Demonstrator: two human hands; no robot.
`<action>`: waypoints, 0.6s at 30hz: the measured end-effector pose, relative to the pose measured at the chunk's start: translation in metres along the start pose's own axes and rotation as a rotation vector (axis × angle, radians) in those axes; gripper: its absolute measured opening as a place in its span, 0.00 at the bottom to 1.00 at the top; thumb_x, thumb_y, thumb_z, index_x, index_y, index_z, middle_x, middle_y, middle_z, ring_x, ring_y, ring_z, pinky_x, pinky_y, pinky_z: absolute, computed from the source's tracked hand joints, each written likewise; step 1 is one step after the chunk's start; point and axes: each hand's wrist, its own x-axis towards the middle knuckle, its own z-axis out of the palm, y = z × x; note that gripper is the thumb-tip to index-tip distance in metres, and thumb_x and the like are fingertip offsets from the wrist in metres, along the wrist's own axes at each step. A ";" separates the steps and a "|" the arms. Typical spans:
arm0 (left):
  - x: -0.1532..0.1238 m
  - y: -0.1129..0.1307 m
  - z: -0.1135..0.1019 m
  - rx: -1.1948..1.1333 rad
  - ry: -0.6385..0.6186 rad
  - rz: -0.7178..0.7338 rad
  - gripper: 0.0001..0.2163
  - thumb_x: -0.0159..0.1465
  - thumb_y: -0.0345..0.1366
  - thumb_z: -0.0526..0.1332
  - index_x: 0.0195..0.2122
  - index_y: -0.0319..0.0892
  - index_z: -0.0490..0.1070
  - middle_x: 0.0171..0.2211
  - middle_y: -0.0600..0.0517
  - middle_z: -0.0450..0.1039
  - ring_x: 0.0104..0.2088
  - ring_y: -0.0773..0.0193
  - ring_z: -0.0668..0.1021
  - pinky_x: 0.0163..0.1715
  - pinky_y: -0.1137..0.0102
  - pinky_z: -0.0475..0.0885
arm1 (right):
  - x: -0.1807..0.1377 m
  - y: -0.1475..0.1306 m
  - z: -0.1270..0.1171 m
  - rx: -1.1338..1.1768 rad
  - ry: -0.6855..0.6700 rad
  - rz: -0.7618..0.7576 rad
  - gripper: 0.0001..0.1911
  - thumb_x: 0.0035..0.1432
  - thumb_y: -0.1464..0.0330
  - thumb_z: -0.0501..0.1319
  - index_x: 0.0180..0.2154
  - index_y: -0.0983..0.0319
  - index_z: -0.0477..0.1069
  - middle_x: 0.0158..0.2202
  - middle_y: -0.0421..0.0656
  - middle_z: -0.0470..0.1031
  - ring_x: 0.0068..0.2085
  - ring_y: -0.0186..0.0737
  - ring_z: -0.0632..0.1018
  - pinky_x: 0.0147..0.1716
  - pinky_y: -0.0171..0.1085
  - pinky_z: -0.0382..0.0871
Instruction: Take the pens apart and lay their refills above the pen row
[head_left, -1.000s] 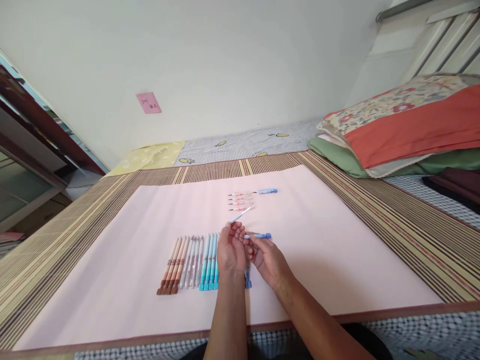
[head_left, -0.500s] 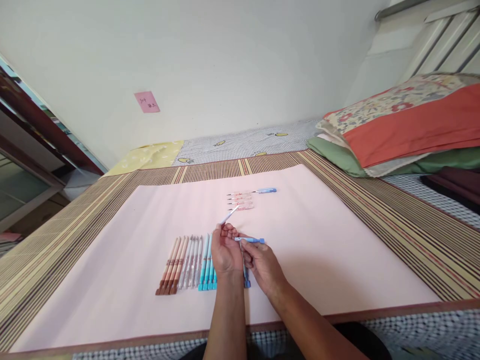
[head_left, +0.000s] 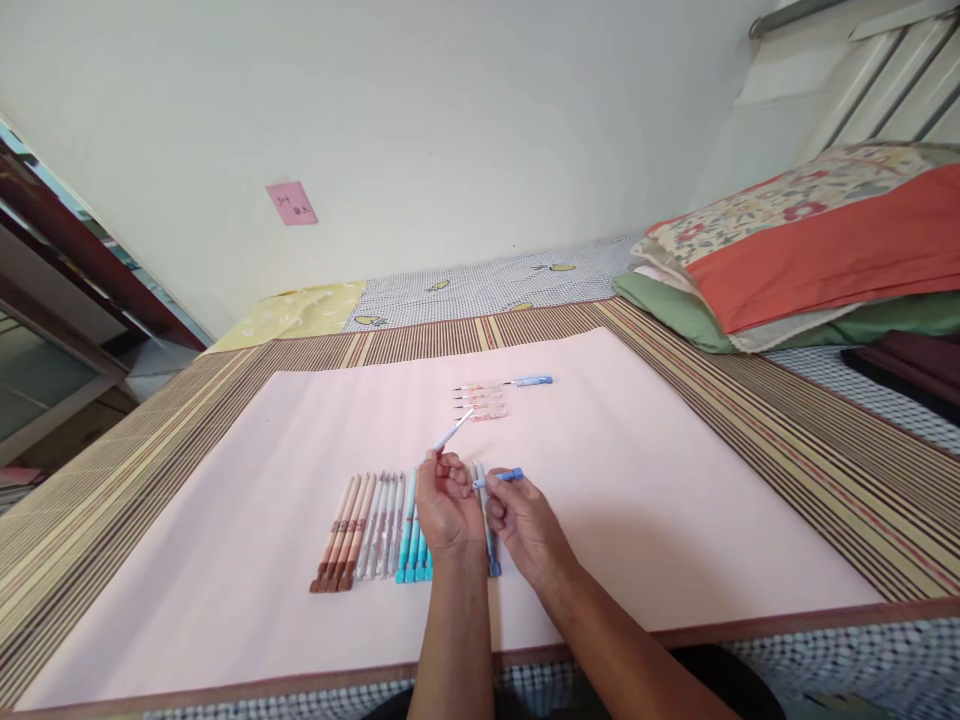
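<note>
My left hand [head_left: 452,508], palm up, pinches a pale pen barrel [head_left: 448,434] that slants up and away. Close beside it, my right hand [head_left: 529,528] is closed on a blue pen section [head_left: 501,478] between thumb and fingers. Under and beside my hands lies a row of pens: pink pens with brown ends [head_left: 341,535], clear greyish pens [head_left: 381,525], turquoise pens [head_left: 408,535] and a blue-ended pen [head_left: 492,552], partly covered by my hands. Beyond my hands lie several clear pen sections with dark tips [head_left: 484,397] and another blue pen section [head_left: 532,380].
A pale pink sheet [head_left: 645,480] lies under everything on a striped mat [head_left: 750,440]. Stacked pillows with an orange border [head_left: 825,255] sit at the right, dark folded cloth [head_left: 911,370] near them. A pink note [head_left: 292,203] is on the wall.
The blue section in my right hand has tilted and shifted slightly left, nearer my left fingers. My left hand and its pale barrel have moved a little left.
</note>
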 end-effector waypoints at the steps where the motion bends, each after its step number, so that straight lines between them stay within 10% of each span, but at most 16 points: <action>1: 0.001 0.001 0.000 0.000 0.007 -0.005 0.07 0.57 0.35 0.67 0.29 0.38 0.72 0.20 0.56 0.68 0.18 0.75 0.63 0.16 0.79 0.54 | 0.001 -0.003 -0.001 -0.006 -0.007 0.012 0.21 0.38 0.60 0.78 0.29 0.61 0.71 0.21 0.33 0.66 0.22 0.27 0.62 0.21 0.30 0.52; 10: -0.001 -0.004 0.000 0.102 -0.101 -0.047 0.10 0.57 0.37 0.69 0.27 0.40 0.69 0.21 0.57 0.67 0.17 0.76 0.63 0.17 0.78 0.57 | 0.005 -0.007 -0.009 -0.271 -0.097 -0.014 0.21 0.44 0.53 0.73 0.28 0.61 0.71 0.23 0.37 0.71 0.22 0.30 0.66 0.22 0.33 0.58; 15: -0.004 -0.010 0.000 0.166 -0.167 -0.109 0.12 0.54 0.38 0.71 0.28 0.39 0.70 0.18 0.59 0.64 0.15 0.77 0.58 0.14 0.78 0.50 | 0.011 -0.031 -0.018 -0.815 -0.036 -0.407 0.19 0.53 0.52 0.68 0.27 0.61 0.74 0.24 0.41 0.74 0.28 0.38 0.73 0.30 0.38 0.66; 18: -0.006 -0.016 0.000 0.203 -0.192 -0.195 0.12 0.52 0.38 0.72 0.27 0.39 0.70 0.18 0.59 0.65 0.14 0.78 0.57 0.14 0.78 0.48 | 0.017 -0.048 -0.020 -0.767 0.049 -0.524 0.19 0.56 0.51 0.66 0.33 0.61 0.76 0.29 0.43 0.78 0.32 0.39 0.75 0.32 0.38 0.68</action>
